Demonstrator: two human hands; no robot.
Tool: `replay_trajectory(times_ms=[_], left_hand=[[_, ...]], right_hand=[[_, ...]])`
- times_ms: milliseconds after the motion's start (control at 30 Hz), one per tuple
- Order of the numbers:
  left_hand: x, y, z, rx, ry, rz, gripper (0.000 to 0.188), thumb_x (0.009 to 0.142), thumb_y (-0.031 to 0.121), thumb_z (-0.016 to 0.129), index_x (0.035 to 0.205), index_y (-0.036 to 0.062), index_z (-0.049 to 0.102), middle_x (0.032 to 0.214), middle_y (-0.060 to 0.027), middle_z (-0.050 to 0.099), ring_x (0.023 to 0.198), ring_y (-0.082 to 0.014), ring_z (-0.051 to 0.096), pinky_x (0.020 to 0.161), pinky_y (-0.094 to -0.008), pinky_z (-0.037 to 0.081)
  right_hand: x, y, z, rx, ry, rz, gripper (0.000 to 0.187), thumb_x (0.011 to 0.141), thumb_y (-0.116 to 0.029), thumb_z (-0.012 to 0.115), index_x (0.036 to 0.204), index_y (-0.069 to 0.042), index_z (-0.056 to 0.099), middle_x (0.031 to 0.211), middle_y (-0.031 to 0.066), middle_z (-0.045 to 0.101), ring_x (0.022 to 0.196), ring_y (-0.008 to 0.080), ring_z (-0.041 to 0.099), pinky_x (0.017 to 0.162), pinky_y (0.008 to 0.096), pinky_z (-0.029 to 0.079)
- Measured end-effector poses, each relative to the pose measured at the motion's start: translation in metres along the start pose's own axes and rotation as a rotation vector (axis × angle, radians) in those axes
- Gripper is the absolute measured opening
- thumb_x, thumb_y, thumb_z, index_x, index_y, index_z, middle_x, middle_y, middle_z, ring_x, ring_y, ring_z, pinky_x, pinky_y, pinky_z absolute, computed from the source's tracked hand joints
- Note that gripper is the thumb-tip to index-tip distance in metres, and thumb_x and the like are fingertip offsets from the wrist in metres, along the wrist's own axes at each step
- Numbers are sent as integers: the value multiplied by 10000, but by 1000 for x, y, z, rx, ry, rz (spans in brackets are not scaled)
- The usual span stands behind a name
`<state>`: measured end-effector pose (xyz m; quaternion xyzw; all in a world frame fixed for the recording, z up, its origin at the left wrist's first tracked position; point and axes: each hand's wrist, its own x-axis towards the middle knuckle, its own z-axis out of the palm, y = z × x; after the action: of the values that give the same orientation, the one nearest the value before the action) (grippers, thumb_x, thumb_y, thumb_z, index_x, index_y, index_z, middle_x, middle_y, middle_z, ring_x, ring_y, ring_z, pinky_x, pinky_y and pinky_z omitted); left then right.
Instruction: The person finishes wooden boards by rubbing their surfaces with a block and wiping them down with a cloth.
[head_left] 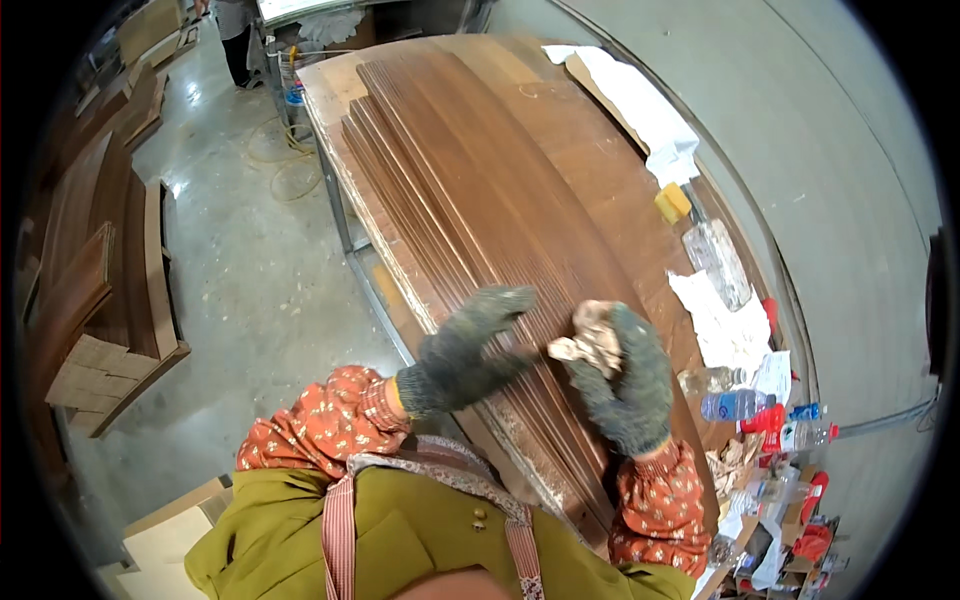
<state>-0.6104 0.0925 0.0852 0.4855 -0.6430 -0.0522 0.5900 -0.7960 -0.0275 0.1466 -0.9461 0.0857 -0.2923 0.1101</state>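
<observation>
Long brown wooden panels (pixel 480 160) with grooved, moulded edges lie stacked lengthwise on a worktable (pixel 600 160). My left hand (pixel 465 350), in a dark grey-green knit glove, is over the grooved left edge with fingers stretched out and thumb apart, holding nothing. Its fingers are a little blurred, and I cannot tell if they touch the wood. In the same kind of glove, my right hand (pixel 635 385) is closed around a crumpled beige wad (pixel 590 340), over the panels' right part. Whether the wad is cloth or paper I cannot make out.
Along the table's right side are white sheets (pixel 640 105), a yellow sponge-like block (pixel 673 203), a clear plastic container (pixel 718 262) and several bottles (pixel 738 405). More panels (pixel 110 270) stand on the floor at left. A person (pixel 236 40) is at the far left.
</observation>
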Motion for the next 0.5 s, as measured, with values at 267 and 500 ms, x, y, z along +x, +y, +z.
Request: replay_trajectory(times_ms=[267, 500], left_hand=[[-72, -45, 29, -754, -102, -643, 371, 907, 174, 607, 1226, 2, 526, 1150, -150, 610, 1027, -230, 611, 858, -336, 517], [-90, -76, 58, -1050, -61, -463, 380, 888, 154, 610, 1249, 56, 547, 1156, -129, 615, 974, -247, 631, 799, -370, 531]], right_hand=[[-35, 106, -30, -842, 5, 919, 799, 840, -339, 648, 1460, -98, 206, 1388, 308, 322, 1113, 437, 517, 874, 499, 461], [-41, 111, 40, -422, -127, 707, 594, 869, -378, 587, 1320, -12, 465, 1234, 227, 554, 1179, 365, 494, 1021, 443, 358]])
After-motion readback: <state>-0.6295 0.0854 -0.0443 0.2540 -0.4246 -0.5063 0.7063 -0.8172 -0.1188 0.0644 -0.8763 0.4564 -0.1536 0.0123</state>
